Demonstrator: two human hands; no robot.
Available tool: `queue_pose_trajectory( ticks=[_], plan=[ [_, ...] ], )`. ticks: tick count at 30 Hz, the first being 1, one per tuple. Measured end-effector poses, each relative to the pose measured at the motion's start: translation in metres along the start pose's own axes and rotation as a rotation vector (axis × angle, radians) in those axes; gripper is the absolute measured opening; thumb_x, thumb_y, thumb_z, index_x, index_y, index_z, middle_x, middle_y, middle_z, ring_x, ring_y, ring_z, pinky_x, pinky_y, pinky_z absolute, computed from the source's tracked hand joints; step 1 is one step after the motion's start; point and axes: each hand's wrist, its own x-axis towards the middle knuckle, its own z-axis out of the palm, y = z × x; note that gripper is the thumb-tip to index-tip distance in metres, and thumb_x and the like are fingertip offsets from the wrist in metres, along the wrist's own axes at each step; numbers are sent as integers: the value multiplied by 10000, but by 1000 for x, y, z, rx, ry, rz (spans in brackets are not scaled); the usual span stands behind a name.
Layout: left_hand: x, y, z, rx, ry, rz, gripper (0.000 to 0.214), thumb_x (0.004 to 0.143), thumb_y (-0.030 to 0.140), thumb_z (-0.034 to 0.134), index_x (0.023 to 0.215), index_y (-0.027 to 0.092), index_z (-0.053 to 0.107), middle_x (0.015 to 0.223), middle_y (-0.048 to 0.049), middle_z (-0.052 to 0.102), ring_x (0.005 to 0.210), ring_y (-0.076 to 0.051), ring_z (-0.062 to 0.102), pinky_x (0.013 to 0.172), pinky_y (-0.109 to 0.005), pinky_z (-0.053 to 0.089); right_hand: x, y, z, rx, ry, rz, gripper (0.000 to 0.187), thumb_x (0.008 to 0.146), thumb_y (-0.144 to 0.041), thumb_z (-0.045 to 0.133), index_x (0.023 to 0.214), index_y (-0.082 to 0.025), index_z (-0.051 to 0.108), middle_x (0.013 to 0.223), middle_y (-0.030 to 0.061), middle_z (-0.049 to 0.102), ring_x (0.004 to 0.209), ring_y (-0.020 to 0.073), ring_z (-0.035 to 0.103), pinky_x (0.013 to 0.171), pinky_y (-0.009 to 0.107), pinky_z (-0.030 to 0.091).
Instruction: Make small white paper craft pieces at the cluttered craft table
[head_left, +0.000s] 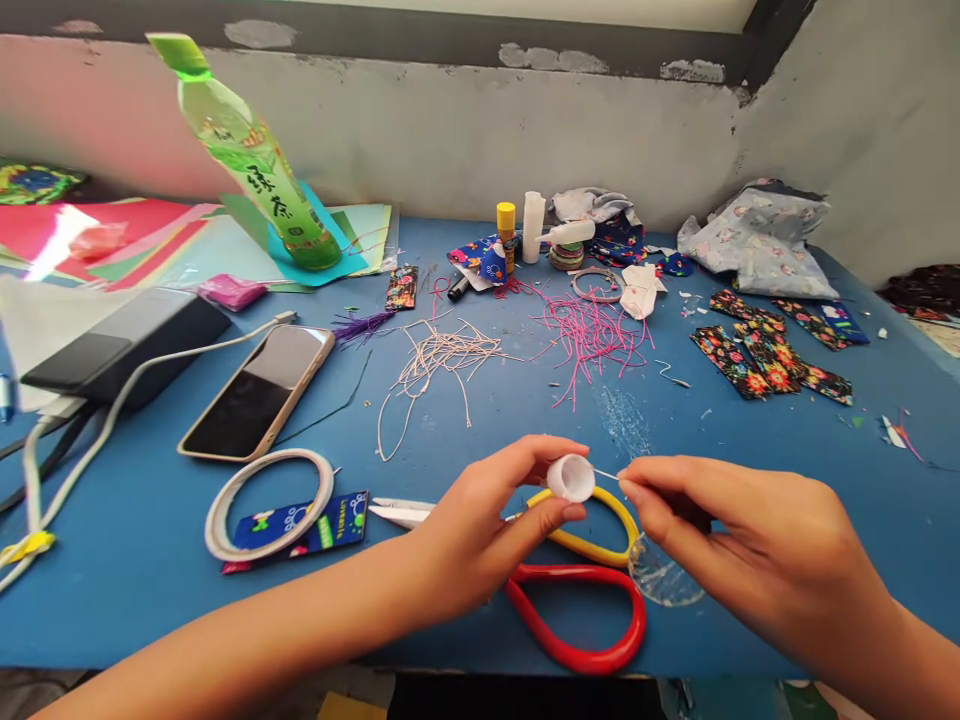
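Note:
Between its thumb and fingers my left hand [495, 510] pinches a small white plastic cap [572, 478], its hollow end facing me. My right hand [757, 530] is closed on a thin needle-like piece [606, 474], whose far end meets the right side of the cap. Whether it pierces the wall I cannot tell. Below both hands lies a pair of scissors [577, 620] with one red and one yellow handle loop; its blades point left, partly behind my left hand. A clear plastic round piece [666, 575] rests under my right hand.
Cord bundles, beige [446, 355] and pink [592, 330], lie mid-table. Left are a phone [255, 395], a tape roll [217, 510], a cabled black box [127, 345] and a green tea bottle [262, 170]. Behind stands a glue stick [506, 235]; floral fabric pieces [772, 360] lie right.

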Motion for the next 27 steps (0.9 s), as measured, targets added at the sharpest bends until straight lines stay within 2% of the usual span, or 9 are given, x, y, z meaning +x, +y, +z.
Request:
queue_pose_trajectory(
  ticks=[4, 9, 15, 20, 27],
  plan=[
    [0, 6, -2, 31, 8, 1, 271, 903, 241, 582, 1169, 188, 567, 1055, -45, 680, 940, -150, 630, 866, -242, 502, -1, 1, 1, 0, 3, 17, 121, 920, -171, 536, 999, -250, 582, 802, -21, 725, 600, 115, 673, 602, 206, 525],
    [0, 7, -3, 29, 0, -14, 270, 897, 254, 586, 1159, 187, 587, 1034, -56, 695, 917, -174, 654, 854, -275, 521, -3, 2, 5, 17, 13, 37, 121, 924, -202, 540, 1013, -260, 597, 797, -20, 725, 599, 128, 676, 601, 219, 535],
    [1, 7, -6, 26, -48, 12, 257, 912, 247, 560, 1161, 181, 573, 1114, -73, 688, 978, -182, 662, 907, -284, 510, -2, 2, 8, 52, 3, 43, 127, 923, -193, 539, 1010, -249, 612, 814, -27, 727, 600, 116, 675, 636, 202, 543],
    [1, 11, -10, 47, -103, 20, 264, 931, 215, 504, 1187, 181, 555, 1070, -57, 678, 932, -158, 651, 850, -244, 507, -1, 6, 8, 87, 15, 49, 119, 904, -182, 564, 985, -244, 625, 821, -30, 731, 643, 109, 686, 640, 182, 541],
    [1, 18, -13, 58, -193, -6, 242, 944, 218, 462, 1166, 191, 554, 1094, -49, 668, 979, -164, 624, 875, -239, 476, 5, 8, 2, 198, -45, 70, 102, 884, -153, 570, 896, -225, 642, 773, -47, 723, 595, 74, 649, 567, 146, 494]
  ],
)
